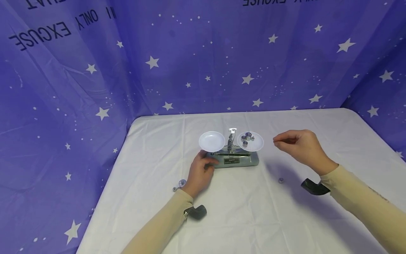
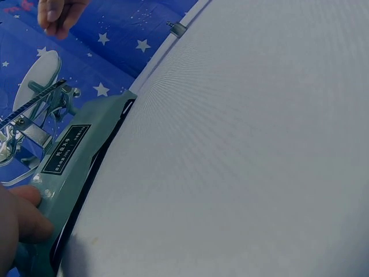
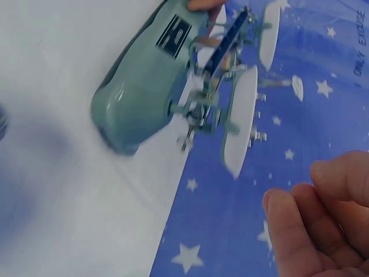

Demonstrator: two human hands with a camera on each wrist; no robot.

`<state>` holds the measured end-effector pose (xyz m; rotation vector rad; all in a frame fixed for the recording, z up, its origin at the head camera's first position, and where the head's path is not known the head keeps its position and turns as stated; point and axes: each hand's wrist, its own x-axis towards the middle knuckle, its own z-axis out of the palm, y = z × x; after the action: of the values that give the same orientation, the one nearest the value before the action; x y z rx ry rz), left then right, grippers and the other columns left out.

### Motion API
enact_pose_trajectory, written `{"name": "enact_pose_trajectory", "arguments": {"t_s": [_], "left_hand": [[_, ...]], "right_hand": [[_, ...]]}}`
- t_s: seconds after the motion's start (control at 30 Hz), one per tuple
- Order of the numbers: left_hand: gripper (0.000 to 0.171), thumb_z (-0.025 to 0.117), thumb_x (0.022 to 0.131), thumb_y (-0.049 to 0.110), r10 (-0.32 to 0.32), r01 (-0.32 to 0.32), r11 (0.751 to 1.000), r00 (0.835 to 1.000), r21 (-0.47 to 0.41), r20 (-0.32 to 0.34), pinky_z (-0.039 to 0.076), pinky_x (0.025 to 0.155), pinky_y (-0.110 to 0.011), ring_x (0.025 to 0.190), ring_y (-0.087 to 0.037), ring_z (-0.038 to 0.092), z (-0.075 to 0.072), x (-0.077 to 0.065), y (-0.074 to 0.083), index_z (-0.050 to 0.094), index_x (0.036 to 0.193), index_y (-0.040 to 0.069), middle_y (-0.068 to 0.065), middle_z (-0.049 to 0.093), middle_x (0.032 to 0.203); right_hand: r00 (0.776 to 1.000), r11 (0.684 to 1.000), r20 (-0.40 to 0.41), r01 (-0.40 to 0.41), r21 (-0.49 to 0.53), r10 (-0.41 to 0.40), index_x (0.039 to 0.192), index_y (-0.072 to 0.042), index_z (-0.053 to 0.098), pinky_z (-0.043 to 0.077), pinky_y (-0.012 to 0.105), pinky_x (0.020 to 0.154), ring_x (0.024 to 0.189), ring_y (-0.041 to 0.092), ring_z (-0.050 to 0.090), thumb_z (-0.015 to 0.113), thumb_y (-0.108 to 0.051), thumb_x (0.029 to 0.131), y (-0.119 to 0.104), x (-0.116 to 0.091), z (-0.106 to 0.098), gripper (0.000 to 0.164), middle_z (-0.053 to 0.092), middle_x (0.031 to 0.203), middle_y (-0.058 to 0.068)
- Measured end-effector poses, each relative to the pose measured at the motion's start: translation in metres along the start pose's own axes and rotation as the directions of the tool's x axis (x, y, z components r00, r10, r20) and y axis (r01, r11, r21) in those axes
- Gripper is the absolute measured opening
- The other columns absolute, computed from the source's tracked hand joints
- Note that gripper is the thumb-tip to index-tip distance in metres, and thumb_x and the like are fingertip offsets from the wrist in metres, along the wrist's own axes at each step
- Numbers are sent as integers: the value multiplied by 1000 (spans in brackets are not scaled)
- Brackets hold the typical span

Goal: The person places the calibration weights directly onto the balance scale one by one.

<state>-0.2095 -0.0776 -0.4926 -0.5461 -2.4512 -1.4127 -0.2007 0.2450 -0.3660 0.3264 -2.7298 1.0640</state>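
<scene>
A green balance scale (image 1: 233, 160) stands on the white table, with one white pan on each side. Several metal weights (image 1: 248, 136) sit on the right pan (image 1: 258, 144); the left pan (image 1: 211, 141) is bare. My left hand (image 1: 201, 173) holds the left end of the scale's base, fingertips on its green casing (image 2: 75, 144). My right hand (image 1: 299, 146) hovers in the air to the right of the right pan. Its fingers are loosely bent, and a gap shows between thumb (image 3: 340, 176) and fingers with nothing in it.
A single weight (image 1: 281, 180) lies on the table below my right hand. More small weights (image 1: 182, 183) lie to the left of my left wrist. A purple cloth (image 1: 203, 63) with white stars hangs behind the table (image 1: 152, 141).
</scene>
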Motion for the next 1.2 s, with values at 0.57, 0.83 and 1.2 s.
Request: {"name": "enact_pose_trajectory", "arguments": {"t_s": [0.57, 0.83, 1.2], "left_hand": [[23, 59, 79, -6, -17, 17, 1000, 1000, -5, 8, 42, 115, -56, 137, -42, 53, 0, -1, -2, 77, 91, 2, -25, 58, 142], [24, 59, 78, -6, -3, 3, 1000, 1000, 6, -4, 43, 114, -54, 135, -41, 55, 1, -1, -3, 77, 90, 4, -23, 60, 140], [24, 58, 79, -6, -26, 26, 1000, 1000, -5, 8, 41, 116, -55, 137, -42, 52, 1, -1, -1, 77, 91, 2, -25, 57, 143]], "right_hand": [[993, 994, -45, -111, 8, 111, 103, -5, 79, 51, 10, 64, 76, -13, 64, 76, -16, 90, 47, -45, -30, 17, 73, 84, -26], [984, 984, -22, -177, 34, 177, 104, -4, 78, 51, 10, 64, 78, -16, 64, 77, -19, 90, 65, -63, -28, 21, 70, 85, -33], [976, 975, 0, -217, 45, 218, 106, 1, 77, 50, 8, 66, 79, -16, 63, 76, -17, 90, 77, -75, -15, 24, 72, 87, -30]]}}
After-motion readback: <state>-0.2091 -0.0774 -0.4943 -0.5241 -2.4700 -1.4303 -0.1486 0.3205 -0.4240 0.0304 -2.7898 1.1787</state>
